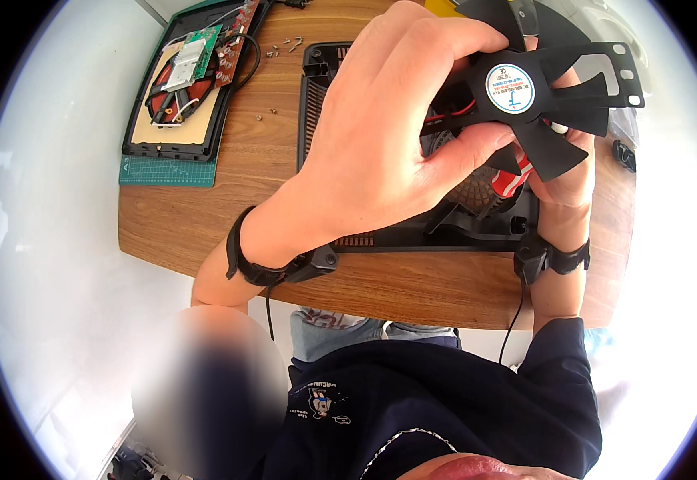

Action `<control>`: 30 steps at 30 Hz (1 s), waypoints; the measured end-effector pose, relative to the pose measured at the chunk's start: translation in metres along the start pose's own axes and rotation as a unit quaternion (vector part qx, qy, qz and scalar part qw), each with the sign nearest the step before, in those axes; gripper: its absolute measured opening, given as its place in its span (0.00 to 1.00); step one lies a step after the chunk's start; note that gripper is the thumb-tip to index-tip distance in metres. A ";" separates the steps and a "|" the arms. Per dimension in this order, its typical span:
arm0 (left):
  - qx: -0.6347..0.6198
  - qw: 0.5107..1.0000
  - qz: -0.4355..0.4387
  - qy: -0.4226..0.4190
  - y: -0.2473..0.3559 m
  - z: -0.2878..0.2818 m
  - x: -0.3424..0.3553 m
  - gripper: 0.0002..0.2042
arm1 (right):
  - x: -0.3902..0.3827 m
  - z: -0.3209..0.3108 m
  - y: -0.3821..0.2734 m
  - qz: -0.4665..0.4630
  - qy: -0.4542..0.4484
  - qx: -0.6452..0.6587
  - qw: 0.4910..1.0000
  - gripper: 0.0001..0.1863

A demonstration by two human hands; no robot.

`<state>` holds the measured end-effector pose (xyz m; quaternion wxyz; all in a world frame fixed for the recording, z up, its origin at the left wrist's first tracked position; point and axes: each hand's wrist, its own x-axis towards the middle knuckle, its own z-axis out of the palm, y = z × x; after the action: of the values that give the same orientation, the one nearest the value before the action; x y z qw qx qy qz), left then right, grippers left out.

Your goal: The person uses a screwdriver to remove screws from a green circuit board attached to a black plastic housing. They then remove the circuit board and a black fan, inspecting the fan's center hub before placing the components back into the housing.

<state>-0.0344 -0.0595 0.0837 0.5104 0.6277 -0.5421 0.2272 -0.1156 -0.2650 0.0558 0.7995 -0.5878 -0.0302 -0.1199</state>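
Note:
My left hand (388,136) grips a black cooling fan (552,152) from its left side, thumb below and fingers above the hub. The fan has broad blades, a round white label on the hub, red wires and a flat bracket with holes pointing right. It is held up above a black plastic housing (444,240) with slotted vents and a round grille. Partly behind the fan, my right hand (566,186) is closed around a red-and-white handle (511,182); the blades hide most of its fingers and the handle's other end.
At the far left, a black-framed panel (174,142) with a green circuit board (203,46) and wires overlaps a green cutting mat (168,172). Several loose screws (272,53) lie on the wooden table (204,216). A small black part (624,156) sits near the right edge.

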 end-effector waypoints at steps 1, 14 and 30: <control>-0.006 1.000 0.000 0.004 0.001 0.000 0.000 0.28 | 0.000 0.000 0.000 -0.005 -0.004 -0.010 1.000 0.31; -0.019 0.999 -0.029 -0.007 -0.009 0.001 -0.005 0.23 | -0.003 -0.007 -0.001 -0.036 0.005 -0.123 0.992 0.32; 0.114 0.992 0.033 0.046 -0.004 -0.004 0.002 0.24 | -0.007 0.015 0.000 -0.030 -0.080 -0.053 0.995 0.35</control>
<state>-0.0291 -0.0573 0.0853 0.4524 0.6523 -0.5091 0.3327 -0.1214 -0.2495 0.0591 0.7585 -0.6357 -0.1049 -0.0977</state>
